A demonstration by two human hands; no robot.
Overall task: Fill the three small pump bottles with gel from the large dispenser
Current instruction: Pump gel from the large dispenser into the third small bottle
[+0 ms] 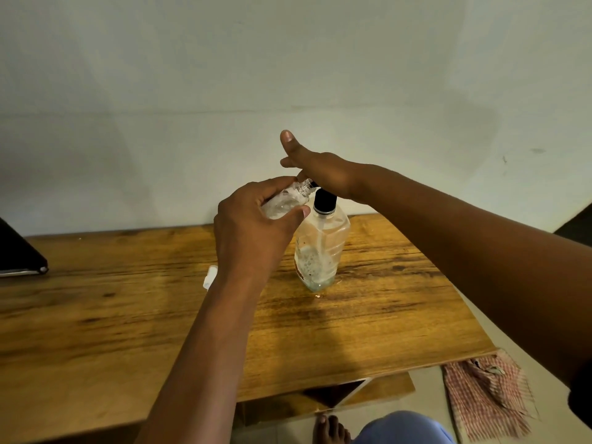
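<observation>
The left hand [256, 216] grips a small clear bottle [286, 200], fingers and thumb curled round its body, and holds it tilted with the open neck pointing toward the right hand [320, 169]. That right hand lies flat on top of the large dispenser's black pump head [324, 200] — fingers straight and spread, thumb raised, the heel of the palm pressing down on the pump. The small bottle's mouth sits right at the pump's spout, just beneath the right palm; whether gel is running into it cannot be made out. The large dispenser [320, 251] stands upright on the wooden worktop [128, 315], directly below the right hand and just to the right of the left wrist; it is clear plastic, with frothy gel in its lower part and a dip tube showing through the wall. Behind the left forearm a small white object [209, 277] peeks out on the worktop, mostly hidden. Far to the left of both hands a dark flat object [19, 251] rests at the worktop's edge. Below the right forearm, off the worktop, a red-checked cloth [487, 398] lies on the floor — a bare foot [330, 431] shows nearby.
</observation>
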